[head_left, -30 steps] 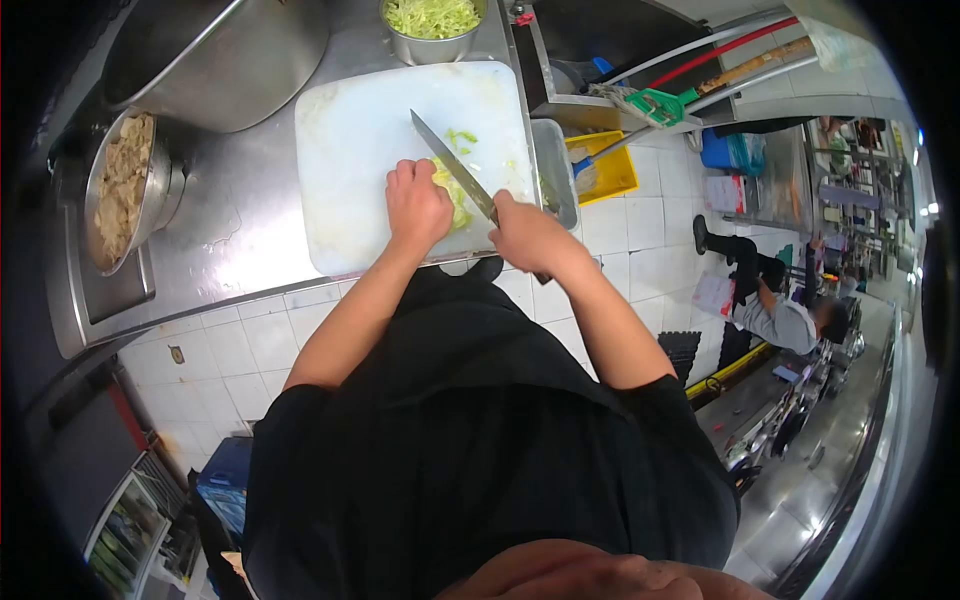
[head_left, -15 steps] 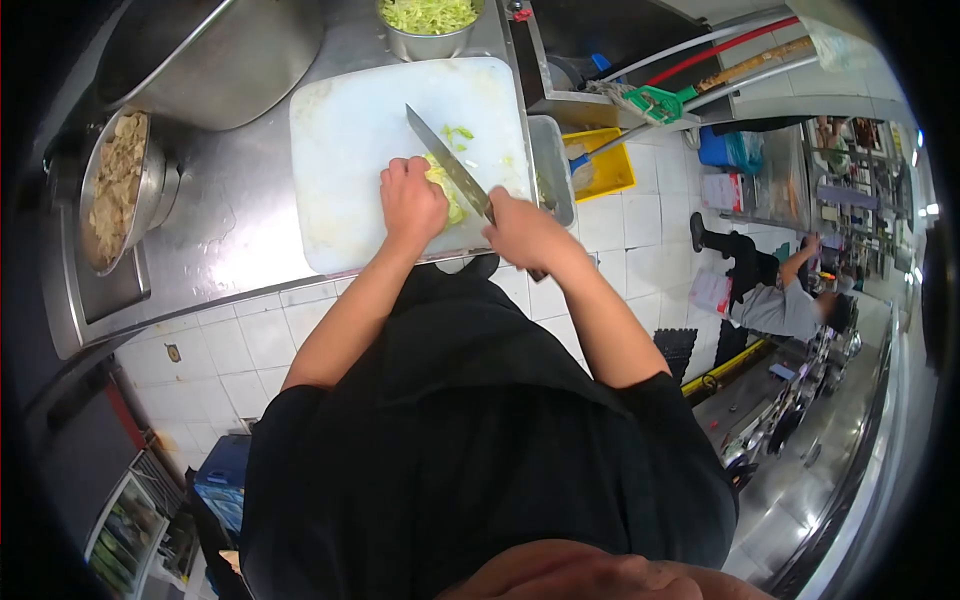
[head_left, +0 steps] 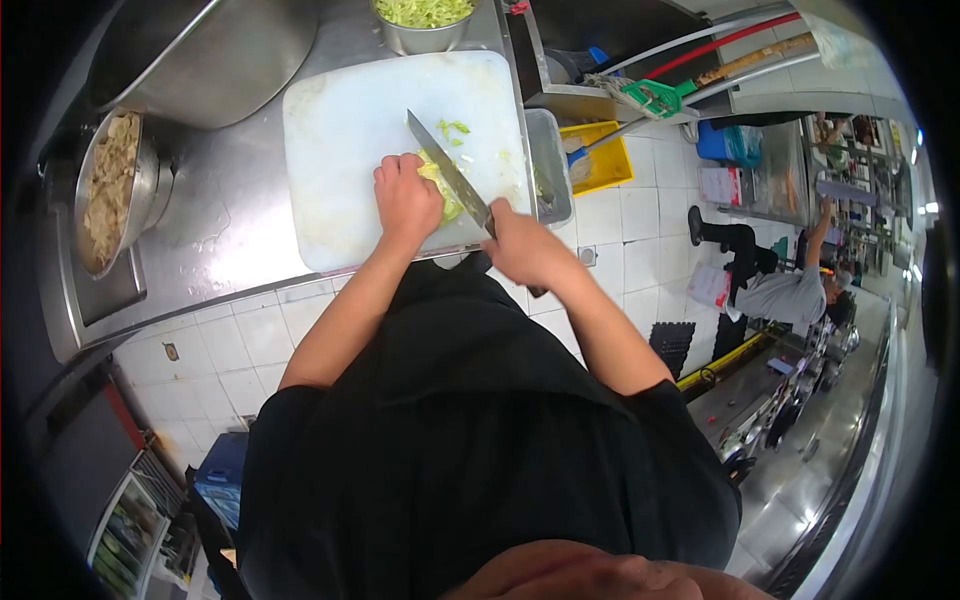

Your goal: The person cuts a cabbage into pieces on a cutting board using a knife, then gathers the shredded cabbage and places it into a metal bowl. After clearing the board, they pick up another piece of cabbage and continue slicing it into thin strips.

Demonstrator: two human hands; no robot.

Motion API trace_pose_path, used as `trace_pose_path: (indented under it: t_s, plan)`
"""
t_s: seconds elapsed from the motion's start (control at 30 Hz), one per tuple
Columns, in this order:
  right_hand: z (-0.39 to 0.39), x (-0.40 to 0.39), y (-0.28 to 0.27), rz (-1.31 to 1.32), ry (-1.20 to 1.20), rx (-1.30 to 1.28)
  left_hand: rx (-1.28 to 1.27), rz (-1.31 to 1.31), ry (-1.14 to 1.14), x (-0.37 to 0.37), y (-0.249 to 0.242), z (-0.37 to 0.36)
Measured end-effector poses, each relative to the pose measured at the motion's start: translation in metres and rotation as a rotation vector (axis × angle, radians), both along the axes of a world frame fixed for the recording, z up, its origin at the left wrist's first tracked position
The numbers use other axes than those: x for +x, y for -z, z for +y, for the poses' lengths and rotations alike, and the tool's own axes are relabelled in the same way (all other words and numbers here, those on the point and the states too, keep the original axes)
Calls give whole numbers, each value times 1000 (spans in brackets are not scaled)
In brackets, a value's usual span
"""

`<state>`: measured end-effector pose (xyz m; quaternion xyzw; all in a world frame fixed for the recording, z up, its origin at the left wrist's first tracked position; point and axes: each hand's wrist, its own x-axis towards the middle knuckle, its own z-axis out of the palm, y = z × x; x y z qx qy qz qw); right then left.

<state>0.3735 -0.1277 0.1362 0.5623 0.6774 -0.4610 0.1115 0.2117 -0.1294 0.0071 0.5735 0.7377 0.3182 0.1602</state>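
Note:
On the white cutting board, my left hand presses down on a clump of pale green lettuce with its fingers curled. My right hand grips the handle of a large kitchen knife. The blade lies slantwise along the right side of the lettuce, its tip pointing away from me. A few cut green bits are scattered right of the blade. Part of the lettuce is hidden by my left hand and the blade.
A metal bowl of shredded greens stands behind the board. To the left are a big steel pot and a pan of pale brown chunks. A clear plastic tub sits at the board's right edge. A co-worker is far right.
The knife handle and my right hand have shifted slightly toward me, while my left hand stays on the lettuce. The co-worker's arm has reached farther out.

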Motion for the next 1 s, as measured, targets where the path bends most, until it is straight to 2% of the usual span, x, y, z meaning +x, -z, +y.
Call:
trace_pose_path:
  t_s: [0.07,0.2,0.33,0.4,0.43,0.5,0.6,0.73,0.8,0.83,0.97,1.0]
  plan:
    - [-23,2,34,104,14,196,4,-7,-19,0,0,-1]
    - [-11,-7,85,115,14,286,1,-23,-23,0,2,-2]
    - [21,2,32,187,-63,336,18,2,5,-1,4,-1]
    - [23,-4,-23,-37,17,-72,17,-7,-5,-1,3,-1]
    - [14,0,-15,-35,18,-72,17,-6,-4,-1,4,-2]
    - [-10,9,21,66,-26,144,44,-10,-15,-1,6,-2]
    - [-29,-5,66,65,25,214,24,-9,-33,1,4,-3]
    - [-1,-2,83,84,2,327,37,11,16,-4,2,-4]
    - [12,-1,79,81,-35,373,-120,1,29,-6,-7,0]
    - [13,0,81,88,-18,387,-107,12,44,-10,-13,0]
    - [12,0,97,154,31,370,-274,-79,384,-36,-25,-12]
    - [11,2,99,148,46,339,-264,10,467,-38,-30,-19]
